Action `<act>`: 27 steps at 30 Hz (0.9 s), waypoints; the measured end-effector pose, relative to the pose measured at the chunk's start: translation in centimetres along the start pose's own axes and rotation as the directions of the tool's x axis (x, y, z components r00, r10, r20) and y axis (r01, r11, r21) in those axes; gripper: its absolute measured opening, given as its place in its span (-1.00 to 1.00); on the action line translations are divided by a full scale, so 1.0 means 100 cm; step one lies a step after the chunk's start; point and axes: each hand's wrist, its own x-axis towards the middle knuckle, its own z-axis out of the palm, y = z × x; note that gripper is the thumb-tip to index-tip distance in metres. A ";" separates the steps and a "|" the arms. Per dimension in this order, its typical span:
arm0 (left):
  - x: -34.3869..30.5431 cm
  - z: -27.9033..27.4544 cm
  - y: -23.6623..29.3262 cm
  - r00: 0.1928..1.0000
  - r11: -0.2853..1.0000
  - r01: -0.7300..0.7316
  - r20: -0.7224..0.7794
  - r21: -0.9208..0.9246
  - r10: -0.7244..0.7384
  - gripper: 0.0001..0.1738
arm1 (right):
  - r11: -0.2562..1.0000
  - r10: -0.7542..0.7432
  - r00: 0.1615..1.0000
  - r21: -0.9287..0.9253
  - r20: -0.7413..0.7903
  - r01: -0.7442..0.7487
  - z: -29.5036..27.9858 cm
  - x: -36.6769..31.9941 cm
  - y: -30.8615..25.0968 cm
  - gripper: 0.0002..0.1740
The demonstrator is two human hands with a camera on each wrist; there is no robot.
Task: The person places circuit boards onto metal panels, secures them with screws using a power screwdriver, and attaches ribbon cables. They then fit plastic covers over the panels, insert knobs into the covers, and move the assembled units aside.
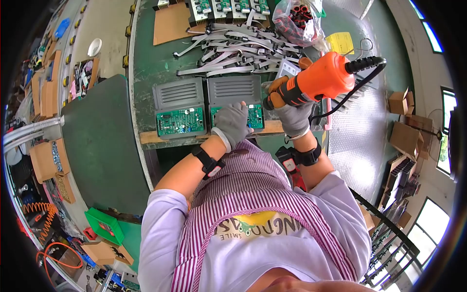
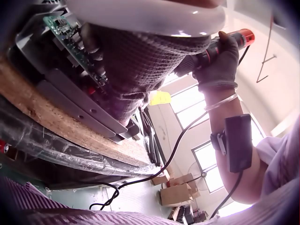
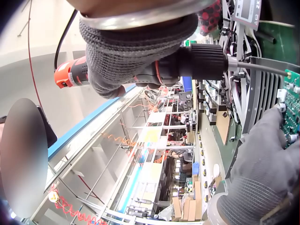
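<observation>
The right hand [image 1: 294, 117], in a grey glove, grips an orange and black electric screwdriver [image 1: 323, 80]. In the right wrist view the long bit [image 3: 262, 68] of the screwdriver [image 3: 201, 62] reaches the edge of a green circuit board [image 3: 293, 93]. The gloved left hand [image 1: 232, 121] rests on that board [image 1: 256, 117], which lies in a grey case [image 1: 234, 89]; its fingers are partly hidden. Beside it on the left, a second grey case [image 1: 178, 93] holds another green board [image 1: 180, 121].
Flat grey ribbon cables [image 1: 243, 48] are heaped behind the cases. A clear bag [image 1: 297, 22] of red and black parts and a yellow note [image 1: 340, 43] stand at the back right. The screwdriver's black cord [image 1: 348, 97] loops on the right.
</observation>
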 end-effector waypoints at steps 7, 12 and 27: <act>-0.007 0.007 -0.007 0.958 0.933 -0.038 -0.280 -0.359 -0.069 -0.36 | 0.956 0.006 0.999 0.295 -0.037 0.005 -0.007 -0.006 -0.016 -0.80; -0.039 -0.005 -0.015 0.972 -0.033 0.022 0.030 -0.999 -0.233 -0.84 | 0.881 -0.063 0.990 0.459 -0.128 0.116 -0.011 -0.016 -0.042 -0.70; -0.058 0.034 -0.006 0.957 -0.827 0.279 0.214 -0.488 0.196 -0.85 | 0.833 -0.232 0.972 0.510 -0.030 0.215 -0.002 -0.044 -0.049 -0.66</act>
